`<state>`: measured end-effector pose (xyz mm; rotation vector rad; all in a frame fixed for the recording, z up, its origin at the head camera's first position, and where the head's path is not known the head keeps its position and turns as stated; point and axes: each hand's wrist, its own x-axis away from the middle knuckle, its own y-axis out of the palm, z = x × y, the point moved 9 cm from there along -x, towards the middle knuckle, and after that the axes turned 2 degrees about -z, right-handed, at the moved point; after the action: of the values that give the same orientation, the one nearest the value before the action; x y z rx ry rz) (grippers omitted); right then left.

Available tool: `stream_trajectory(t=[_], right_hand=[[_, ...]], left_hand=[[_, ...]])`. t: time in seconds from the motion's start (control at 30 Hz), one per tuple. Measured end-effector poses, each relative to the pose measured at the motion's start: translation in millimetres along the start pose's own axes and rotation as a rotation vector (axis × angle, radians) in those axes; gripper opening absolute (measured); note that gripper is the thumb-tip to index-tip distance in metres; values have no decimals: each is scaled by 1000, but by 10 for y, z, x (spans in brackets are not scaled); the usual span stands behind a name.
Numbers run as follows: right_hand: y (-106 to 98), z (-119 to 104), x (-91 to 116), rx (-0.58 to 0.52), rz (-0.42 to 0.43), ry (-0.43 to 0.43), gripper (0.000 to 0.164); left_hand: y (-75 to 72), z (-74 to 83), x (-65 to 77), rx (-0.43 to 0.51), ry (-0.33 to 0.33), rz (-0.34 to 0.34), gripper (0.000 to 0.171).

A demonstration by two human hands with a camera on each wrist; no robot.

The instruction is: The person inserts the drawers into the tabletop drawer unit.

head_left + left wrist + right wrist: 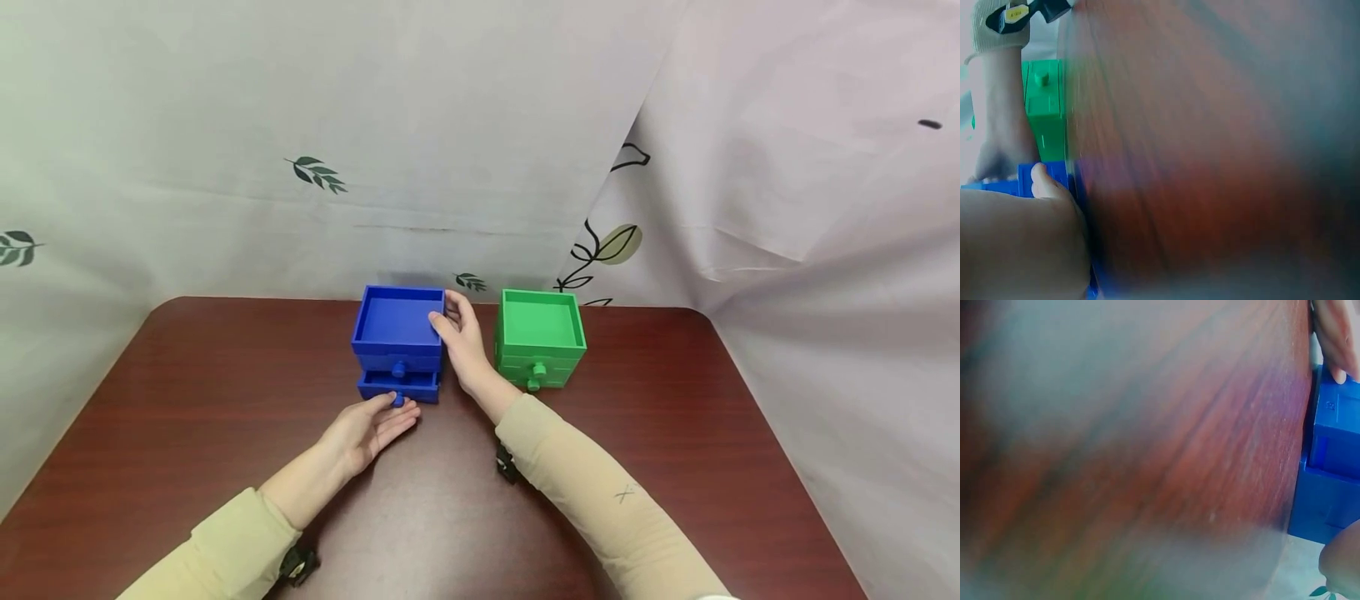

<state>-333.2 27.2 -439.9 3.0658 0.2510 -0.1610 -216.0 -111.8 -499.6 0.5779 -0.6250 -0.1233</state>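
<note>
A small blue drawer cabinet (400, 321) stands near the back of the table, its shallow tray top facing up. Its lower drawer (422, 390) is pulled part way out, while the upper one is closed. My left hand (365, 435) is at the front, thumb and fingers pinching the lower drawer's knob (399, 400). Along the cabinet's right side, my right hand (462, 343) grips the wall with its thumb over the top rim. The right wrist view shows the extended drawer (1340, 440) from the side, with left fingertips (1339, 374) at its front.
A similar green drawer cabinet (542, 325) stands to the right of the right hand, both its drawers closed. The dark brown table (187, 400) ends just behind the cabinets, where a white leaf-patterned cloth (450, 150) hangs.
</note>
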Motion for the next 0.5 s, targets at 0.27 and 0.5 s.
stream_trajectory(t=[0.27,0.5], right_hand=[[-16,-14,5,12,15,-3,55],[-8,-8,16,22,23,-6,54]], left_hand=[[-1,-41,1,7,16,21,16],[6,-71,34,-1,56,62,15]])
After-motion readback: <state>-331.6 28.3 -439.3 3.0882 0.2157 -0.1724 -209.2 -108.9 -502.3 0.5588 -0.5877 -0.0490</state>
